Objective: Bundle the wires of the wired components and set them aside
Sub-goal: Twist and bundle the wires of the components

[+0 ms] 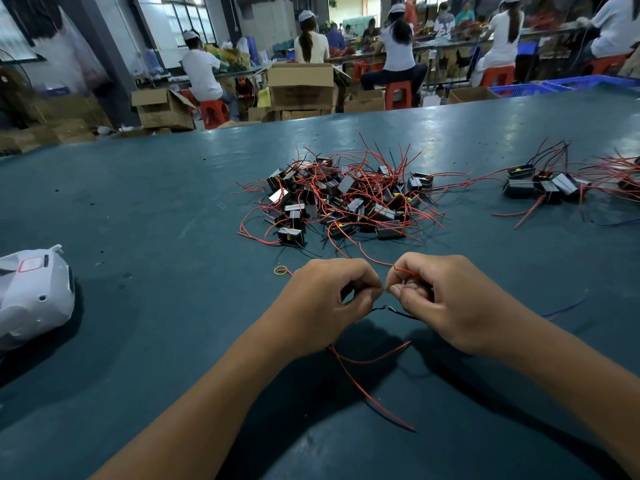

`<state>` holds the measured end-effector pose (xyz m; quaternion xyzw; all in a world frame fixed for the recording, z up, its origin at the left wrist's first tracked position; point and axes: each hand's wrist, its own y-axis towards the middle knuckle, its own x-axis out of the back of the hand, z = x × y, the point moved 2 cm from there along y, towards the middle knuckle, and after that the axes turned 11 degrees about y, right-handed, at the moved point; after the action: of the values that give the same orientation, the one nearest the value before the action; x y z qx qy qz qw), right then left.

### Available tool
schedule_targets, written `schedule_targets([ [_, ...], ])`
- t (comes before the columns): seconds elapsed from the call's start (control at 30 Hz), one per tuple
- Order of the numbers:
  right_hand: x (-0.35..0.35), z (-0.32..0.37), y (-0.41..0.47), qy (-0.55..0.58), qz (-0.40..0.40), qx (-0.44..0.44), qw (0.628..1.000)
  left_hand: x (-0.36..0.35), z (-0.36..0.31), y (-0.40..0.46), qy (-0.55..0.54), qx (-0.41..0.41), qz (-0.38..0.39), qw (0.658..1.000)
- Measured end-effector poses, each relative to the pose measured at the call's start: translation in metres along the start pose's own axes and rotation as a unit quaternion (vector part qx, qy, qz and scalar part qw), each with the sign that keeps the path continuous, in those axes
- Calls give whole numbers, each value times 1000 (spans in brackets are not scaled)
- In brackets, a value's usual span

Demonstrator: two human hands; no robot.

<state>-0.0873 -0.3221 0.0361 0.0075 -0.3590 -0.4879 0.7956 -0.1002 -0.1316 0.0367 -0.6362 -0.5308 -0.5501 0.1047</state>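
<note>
A broad desk (138, 202) with a smooth, faintly glossy teal top lies under both hands. Beyond the grip sits a tangled heap of small black box-shaped parts (343, 199) with thin red wires; a smaller cluster (550, 183) lies far off to the right of it. Left of the grip rests a crinkled white plastic bag (33, 296), its red-outlined label unreadable. The left hand (325, 299) and right hand (440, 299) meet fingertip to fingertip, each grip pinching thin red and black wires (349, 360) that trail toward the person. A small yellow rubber band (280, 270) lies just left of the left hand.
</note>
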Motion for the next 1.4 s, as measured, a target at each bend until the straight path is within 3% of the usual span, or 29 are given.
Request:
schedule_targets([
  [0.17, 8, -5, 1, -42, -39, -22, 998, 4, 5, -1, -8, 25, -32, 999],
  [0.27, 19, -7, 3, 38, -94, -39, 994, 9, 10, 0, -72, 70, -48, 994],
  [0.47, 5, -11, 5, 96, -50, -96, 989, -3, 1, 3, -135, 84, -6, 987],
  [0.63, 1, -16, 5, 221, -84, -172, 956, -3, 8, 2, -182, 110, 8, 977],
  [1.1, -17, -8, 3, 269, -154, -110, 944, -22, 7, 2, -327, 190, 2, 926],
  [1.4, -14, -5, 1, 242, -164, -94, 952, -20, 7, 1, -337, 184, -3, 923],
])
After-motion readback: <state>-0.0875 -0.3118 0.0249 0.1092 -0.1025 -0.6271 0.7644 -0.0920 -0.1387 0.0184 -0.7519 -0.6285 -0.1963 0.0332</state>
